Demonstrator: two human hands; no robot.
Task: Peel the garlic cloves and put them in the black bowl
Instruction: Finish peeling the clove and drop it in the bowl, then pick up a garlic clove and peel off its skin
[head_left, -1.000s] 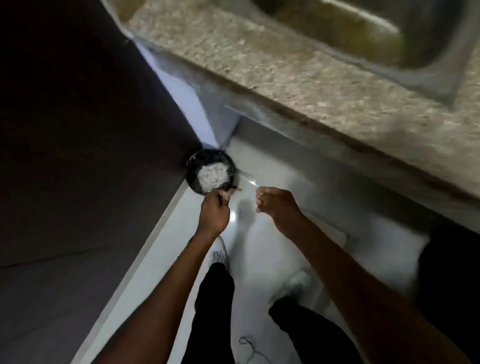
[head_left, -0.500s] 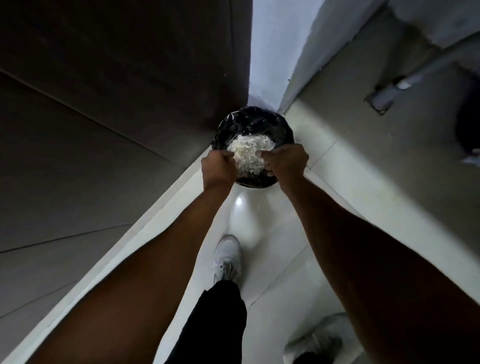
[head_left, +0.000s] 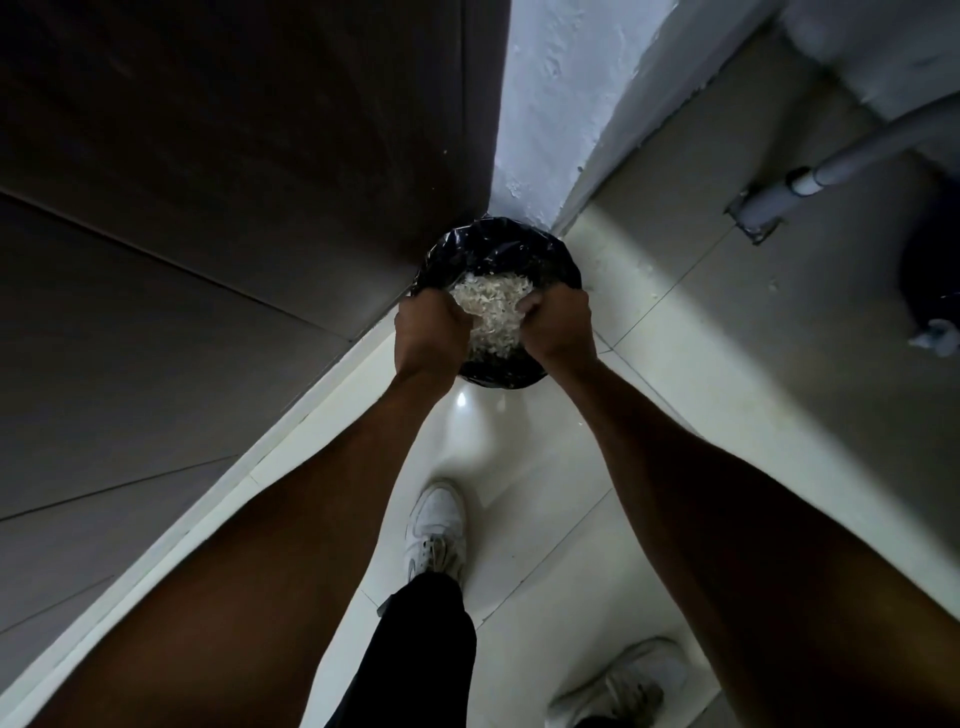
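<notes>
Garlic peels (head_left: 491, 312) between both hands (head_left: 493, 332), over bin (head_left: 498, 244)

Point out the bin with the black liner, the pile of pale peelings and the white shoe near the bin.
bin with the black liner (head_left: 498, 244), head view, on the liner's far rim.
pile of pale peelings (head_left: 491, 306), head view, middle of the heap.
white shoe (head_left: 436, 525), head view, on its upper.
</notes>
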